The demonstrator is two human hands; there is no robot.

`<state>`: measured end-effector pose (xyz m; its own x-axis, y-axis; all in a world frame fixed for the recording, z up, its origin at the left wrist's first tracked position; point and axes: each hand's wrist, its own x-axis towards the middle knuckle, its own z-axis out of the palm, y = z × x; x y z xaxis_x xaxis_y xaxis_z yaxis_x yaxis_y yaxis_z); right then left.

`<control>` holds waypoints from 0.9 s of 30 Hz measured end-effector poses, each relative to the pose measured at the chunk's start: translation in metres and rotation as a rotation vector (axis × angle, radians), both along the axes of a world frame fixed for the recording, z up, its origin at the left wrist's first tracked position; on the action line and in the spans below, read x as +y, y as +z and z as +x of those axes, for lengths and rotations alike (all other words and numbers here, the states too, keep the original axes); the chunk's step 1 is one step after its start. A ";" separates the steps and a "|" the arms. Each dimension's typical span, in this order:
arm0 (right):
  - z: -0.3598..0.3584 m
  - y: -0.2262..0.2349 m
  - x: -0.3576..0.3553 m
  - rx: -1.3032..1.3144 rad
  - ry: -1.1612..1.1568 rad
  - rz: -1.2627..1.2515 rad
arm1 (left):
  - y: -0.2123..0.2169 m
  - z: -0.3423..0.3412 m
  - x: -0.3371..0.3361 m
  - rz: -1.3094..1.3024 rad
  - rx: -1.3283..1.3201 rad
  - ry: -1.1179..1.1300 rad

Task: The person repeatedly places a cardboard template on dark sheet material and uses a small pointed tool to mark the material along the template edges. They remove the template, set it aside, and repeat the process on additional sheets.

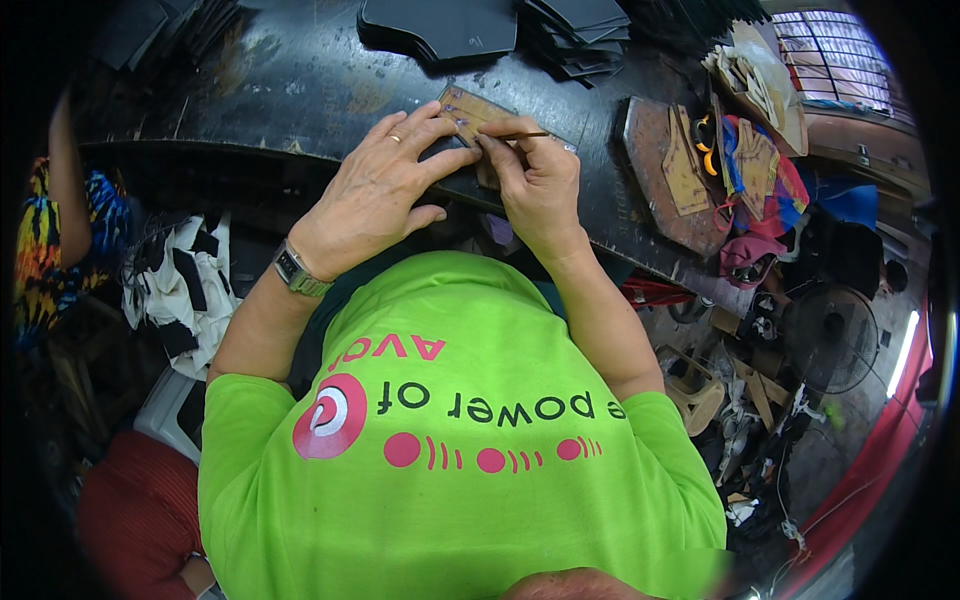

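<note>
A tan, flat template-like piece (468,104) with small marks lies at the near edge of the dark table. My left hand (365,195) rests on it with the fingers stretched and spread, the fingertips pressing its left side. In my right hand (545,190) a thin, dark pen-like stick (527,135) is pinched between thumb and fingers, its tip end close to the tan piece. My right fingers hide part of that piece. What lies underneath it cannot be made out clearly.
Stacks of dark cut sheets (440,30) sit at the table's far side, with more (580,35) beside them. On the right, a worn board (645,150) bears tan templates (685,175) and orange-handled scissors (706,145). A fan (830,335) stands lower right. Another person's arm (68,190) shows at left.
</note>
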<state>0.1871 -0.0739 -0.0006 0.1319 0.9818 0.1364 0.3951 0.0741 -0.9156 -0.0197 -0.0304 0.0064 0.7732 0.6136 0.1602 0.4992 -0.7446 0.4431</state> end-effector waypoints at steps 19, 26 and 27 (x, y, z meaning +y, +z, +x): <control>-0.008 -0.007 0.029 -0.270 0.110 0.370 | 0.002 0.001 0.000 0.023 0.020 -0.011; -0.010 -0.003 0.033 -0.025 0.059 0.044 | 0.000 -0.001 0.001 0.034 -0.007 -0.021; -0.010 -0.003 0.033 -0.184 0.086 0.224 | 0.000 0.000 0.000 0.043 -0.007 -0.018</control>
